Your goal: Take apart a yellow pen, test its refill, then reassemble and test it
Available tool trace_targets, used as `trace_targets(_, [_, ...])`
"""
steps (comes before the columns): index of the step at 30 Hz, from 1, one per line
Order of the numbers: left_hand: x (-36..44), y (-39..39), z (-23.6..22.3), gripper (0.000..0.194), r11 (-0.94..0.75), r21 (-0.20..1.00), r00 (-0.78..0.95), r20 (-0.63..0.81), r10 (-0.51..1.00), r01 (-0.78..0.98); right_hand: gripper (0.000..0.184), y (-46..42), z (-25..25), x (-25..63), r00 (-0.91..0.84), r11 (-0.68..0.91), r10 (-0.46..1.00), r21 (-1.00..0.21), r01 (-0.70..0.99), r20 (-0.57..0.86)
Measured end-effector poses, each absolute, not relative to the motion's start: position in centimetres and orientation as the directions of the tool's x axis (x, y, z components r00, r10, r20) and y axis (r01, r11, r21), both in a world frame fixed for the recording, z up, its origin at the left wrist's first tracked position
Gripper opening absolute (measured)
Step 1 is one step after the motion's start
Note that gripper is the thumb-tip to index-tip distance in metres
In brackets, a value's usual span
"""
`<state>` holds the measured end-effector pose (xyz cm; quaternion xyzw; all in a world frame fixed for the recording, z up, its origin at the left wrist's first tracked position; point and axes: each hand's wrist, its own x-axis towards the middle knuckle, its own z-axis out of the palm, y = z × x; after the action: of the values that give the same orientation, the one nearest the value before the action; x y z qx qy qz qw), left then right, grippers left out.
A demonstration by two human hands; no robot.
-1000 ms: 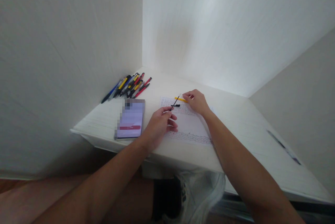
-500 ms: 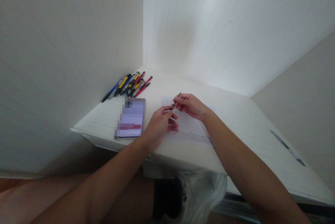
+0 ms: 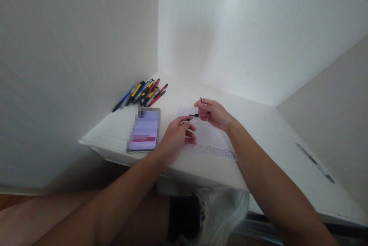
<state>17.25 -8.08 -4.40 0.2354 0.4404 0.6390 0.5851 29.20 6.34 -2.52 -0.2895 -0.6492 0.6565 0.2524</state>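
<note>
Right hand (image 3: 215, 115) has thumb and index pinched on a thin dark stick (image 3: 201, 100), tip poking above the fingers; probably light, stiff, a bit slick, so grip mid-length and don't bend it. Left hand (image 3: 175, 133) nips a small dark piece (image 3: 188, 120) between thumb and index, other fingers loosely spread; likely easy to drop, hold its sides. Black piece (image 3: 194, 115) sits between both hands' fingers, over paper (image 3: 209, 135).

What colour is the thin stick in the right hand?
The thin stick looks dark, nearly black, in the head view.
</note>
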Motion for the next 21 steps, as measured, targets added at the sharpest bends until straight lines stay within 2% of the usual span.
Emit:
trace_targets(3, [17.16, -8.09, -4.44, 0.022, 0.069, 0.842, -0.202, -0.207, 0.957, -0.535, 0.022, 6.05, -2.7, 29.35, -0.791, 0.157, 0.608, -0.966, 0.206, -0.069])
trace_targets(6, [17.15, -8.04, -4.46, 0.017, 0.066, 0.843, -0.189, -0.194, 0.963, -0.533, 0.023, 5.95, -2.79, 29.31, -0.825, 0.285, 0.56, -0.92, 0.269, -0.068])
trace_targets(18, [17.18, -8.24, -4.39, 0.013, 0.054, 0.842, -0.191, -0.183, 0.964, -0.537, 0.018, 5.46, -2.46, 29.03, -0.841, 0.371, 0.539, -0.886, 0.28, -0.04])
trace_targets(21, [17.07, -8.2, -4.4, 0.019, 0.052, 0.839, -0.201, -0.189, 0.961, -0.541, 0.021, 5.83, -2.57, 29.25, -0.808, 0.373, 0.588, -0.878, 0.3, -0.026])
